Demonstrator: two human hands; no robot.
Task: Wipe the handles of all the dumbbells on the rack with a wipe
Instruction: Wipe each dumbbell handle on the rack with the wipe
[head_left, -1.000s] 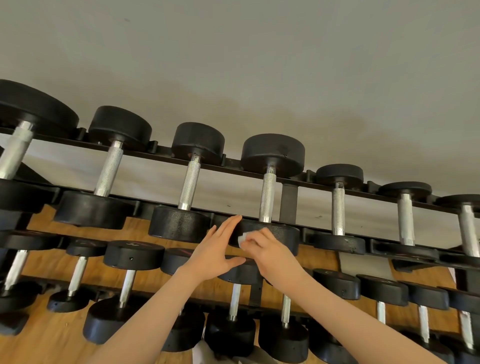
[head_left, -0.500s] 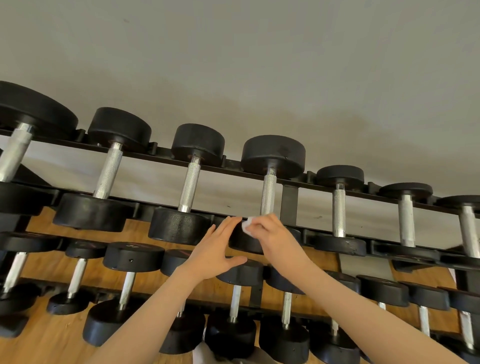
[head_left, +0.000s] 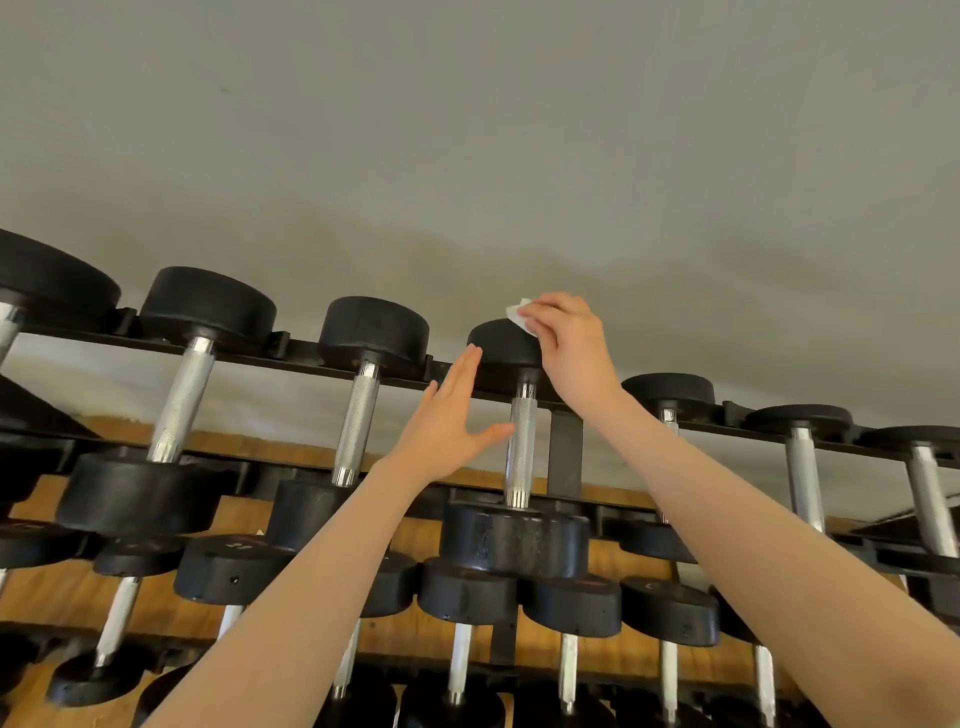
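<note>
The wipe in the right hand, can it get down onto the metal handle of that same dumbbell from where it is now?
Probably yes. The right hand pinches the wipe at the dumbbell's far head; the handle below shows bare, with only the left hand's thumb touching its side.

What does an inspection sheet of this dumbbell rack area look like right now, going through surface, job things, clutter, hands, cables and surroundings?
Surface: black two-tier rack, wooden floor beneath.
Job's things: white wipe at the far head of the fourth top-row dumbbell; its knurled handle is uncovered.
Clutter: nothing seen.
Grippers: right hand pinches the wipe at that far head; left hand open, fingers straight, thumb by the handle.
Cables: nothing seen.
Surroundings: plain grey wall behind the rack.
</note>
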